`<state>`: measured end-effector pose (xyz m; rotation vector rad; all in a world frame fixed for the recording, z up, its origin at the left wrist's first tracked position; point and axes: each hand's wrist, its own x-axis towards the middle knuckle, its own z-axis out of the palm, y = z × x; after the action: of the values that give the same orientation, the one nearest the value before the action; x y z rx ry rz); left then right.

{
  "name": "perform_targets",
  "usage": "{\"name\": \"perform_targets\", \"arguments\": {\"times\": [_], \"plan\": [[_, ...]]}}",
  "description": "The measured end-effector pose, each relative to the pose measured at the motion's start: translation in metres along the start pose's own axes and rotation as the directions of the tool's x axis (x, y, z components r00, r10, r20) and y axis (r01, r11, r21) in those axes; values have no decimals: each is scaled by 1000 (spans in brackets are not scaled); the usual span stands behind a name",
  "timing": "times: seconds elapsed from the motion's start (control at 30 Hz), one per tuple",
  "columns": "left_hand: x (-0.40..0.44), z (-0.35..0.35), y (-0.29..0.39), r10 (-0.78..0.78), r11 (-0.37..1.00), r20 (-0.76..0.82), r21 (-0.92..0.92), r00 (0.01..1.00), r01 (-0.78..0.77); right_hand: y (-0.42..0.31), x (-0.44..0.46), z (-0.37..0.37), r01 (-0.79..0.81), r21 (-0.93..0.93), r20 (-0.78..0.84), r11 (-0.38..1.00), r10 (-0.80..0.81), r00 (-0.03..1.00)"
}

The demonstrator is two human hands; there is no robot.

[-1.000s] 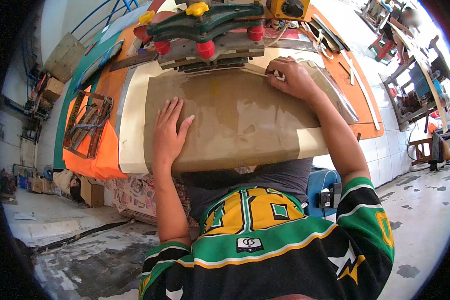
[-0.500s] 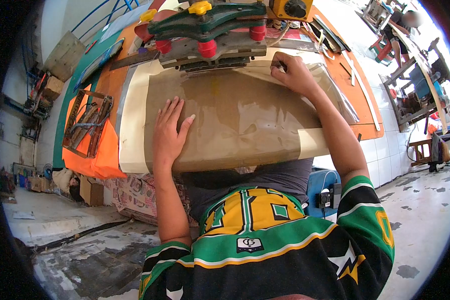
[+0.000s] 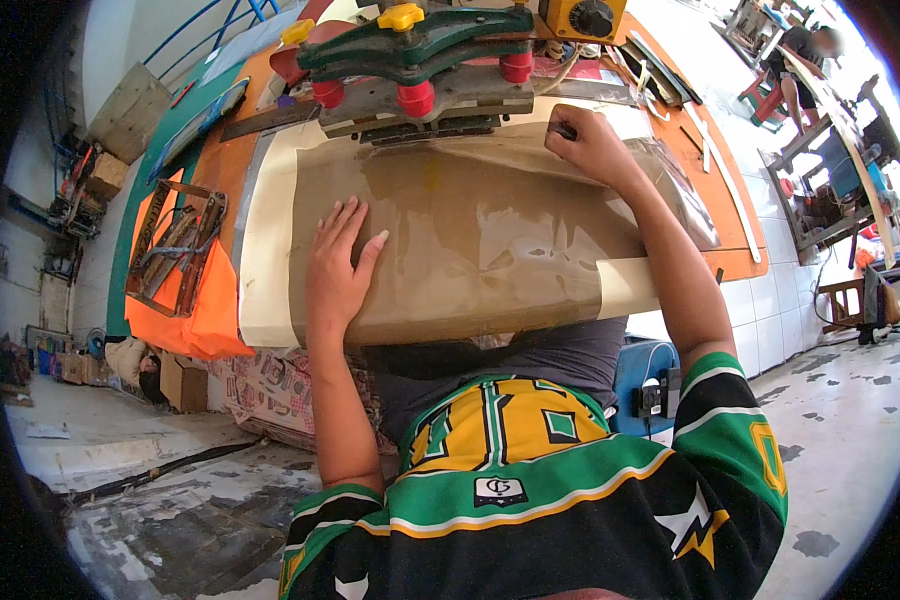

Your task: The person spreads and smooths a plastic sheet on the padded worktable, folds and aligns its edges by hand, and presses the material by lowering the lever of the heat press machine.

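Note:
A large brownish translucent plastic sheet [image 3: 470, 230] covers most of a pale cream board [image 3: 268, 250] on the table before me. My left hand [image 3: 340, 255] lies flat near the sheet's left side, fingers stretched out and thumb apart. At the sheet's far right edge, my right hand [image 3: 587, 145] is closed with curled fingers; what it grips, if anything, I cannot make out. Just beyond the sheet stands a press head [image 3: 420, 100] with a green clamp frame [image 3: 420, 50] and red knobs [image 3: 415, 98]. Its dark lower bar [image 3: 430, 130] is at the sheet's far edge.
To the left, a rusty metal frame [image 3: 175, 250] rests on orange material [image 3: 195, 310]. Clear film [image 3: 680, 190] and a white strip [image 3: 735, 195] lie at right. A yellow box with a dial [image 3: 582, 18] sits behind. Another person [image 3: 800, 65] is far right.
My right hand has shifted very slightly to the right, its fingers still curled. The left hand stays flat on the sheet, and the press looks unmoved.

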<state>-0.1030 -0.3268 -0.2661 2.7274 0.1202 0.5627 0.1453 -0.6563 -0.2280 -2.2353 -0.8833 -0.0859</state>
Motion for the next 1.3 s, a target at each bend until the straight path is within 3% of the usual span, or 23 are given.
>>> {"name": "perform_targets", "arguments": {"times": [1.0,1.13,1.23,1.3], "plan": [[-3,-5,8,3,996,-114,-92,993,-14,-3,-4,-7,-24,-4,101,1000,24,995],[-2,-5,8,27,995,-115,-96,993,-39,11,-5,-14,-2,-60,58,998,6,998],[-2,-4,6,42,994,-110,-98,993,-52,16,-6,-16,8,-2,40,1000,-8,999],[-2,-2,5,50,992,-114,-107,992,-62,6,-7,-20,-12,-45,119,999,18,993]]}}
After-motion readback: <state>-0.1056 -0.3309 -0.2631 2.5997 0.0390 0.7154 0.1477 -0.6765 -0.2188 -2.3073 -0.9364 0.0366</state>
